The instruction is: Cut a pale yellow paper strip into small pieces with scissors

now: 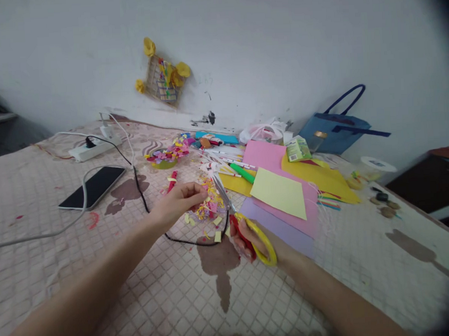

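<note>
My right hand (247, 239) grips a pair of scissors (258, 236) with yellow and red handles. The scissors' metal blades point away from me toward the far side of the table. To their left, my left hand (184, 200) has its thumb and fingers pinched together; whatever is between them is too small to make out. Beneath and beside that hand lies a heap of paper scraps (211, 209) in yellow, pink and purple. A pale yellow sheet (280, 192) rests on pink and purple paper (278, 228) to the right of the scissors.
A black cord (193, 244) loops around the scraps. At the left are a phone (93, 187) and a white power strip (95, 147). A dish of coloured pieces (164, 161) stands farther back, with a green glue-gun-like stick (242, 173) and a blue bag (335, 132) to the right.
</note>
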The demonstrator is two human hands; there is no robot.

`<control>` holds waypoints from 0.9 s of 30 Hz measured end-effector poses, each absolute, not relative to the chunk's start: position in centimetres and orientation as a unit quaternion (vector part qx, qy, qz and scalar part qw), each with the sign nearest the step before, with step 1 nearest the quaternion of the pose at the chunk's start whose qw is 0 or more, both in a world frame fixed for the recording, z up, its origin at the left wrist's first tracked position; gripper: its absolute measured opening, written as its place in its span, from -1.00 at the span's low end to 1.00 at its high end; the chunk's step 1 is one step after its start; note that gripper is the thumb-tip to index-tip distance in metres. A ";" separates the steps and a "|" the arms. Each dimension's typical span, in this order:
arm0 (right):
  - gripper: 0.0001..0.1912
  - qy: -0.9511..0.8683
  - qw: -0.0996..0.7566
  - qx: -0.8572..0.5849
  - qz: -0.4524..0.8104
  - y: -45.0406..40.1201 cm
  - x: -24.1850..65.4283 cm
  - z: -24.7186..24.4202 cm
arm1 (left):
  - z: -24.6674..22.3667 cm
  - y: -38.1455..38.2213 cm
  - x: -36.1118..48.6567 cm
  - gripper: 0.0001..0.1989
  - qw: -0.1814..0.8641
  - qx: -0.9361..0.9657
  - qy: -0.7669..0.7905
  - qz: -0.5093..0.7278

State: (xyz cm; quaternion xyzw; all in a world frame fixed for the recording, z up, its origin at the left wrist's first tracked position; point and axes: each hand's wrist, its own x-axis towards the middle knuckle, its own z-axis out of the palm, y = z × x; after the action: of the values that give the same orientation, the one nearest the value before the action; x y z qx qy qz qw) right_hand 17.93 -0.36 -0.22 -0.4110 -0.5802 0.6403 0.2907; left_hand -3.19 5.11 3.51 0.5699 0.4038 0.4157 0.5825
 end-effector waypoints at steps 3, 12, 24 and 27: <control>-0.43 -0.550 0.313 -0.413 0.655 0.0 18.0 -0.6 | 3.2 4.7 -2.6 -0.85 0.600 0.571 0.397 0.396; -0.62 -0.573 0.366 -0.446 0.582 0.0 18.0 0.7 | 2.4 3.4 -1.3 -0.79 0.690 0.538 0.379 0.300; -0.66 -0.542 0.406 -0.471 0.566 0.2 17.7 0.6 | 1.3 2.1 0.0 -0.78 0.739 0.494 0.389 0.240; -0.67 -0.541 0.396 -0.477 0.569 0.3 17.8 0.5 | 1.1 2.1 0.0 -0.78 0.730 0.519 0.381 0.229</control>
State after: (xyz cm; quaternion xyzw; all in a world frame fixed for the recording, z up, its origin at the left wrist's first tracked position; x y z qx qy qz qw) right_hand 17.78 0.34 0.50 -0.4769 -0.5407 0.5689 0.3956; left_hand -0.01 2.11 1.08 0.5194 0.3813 0.2289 0.7297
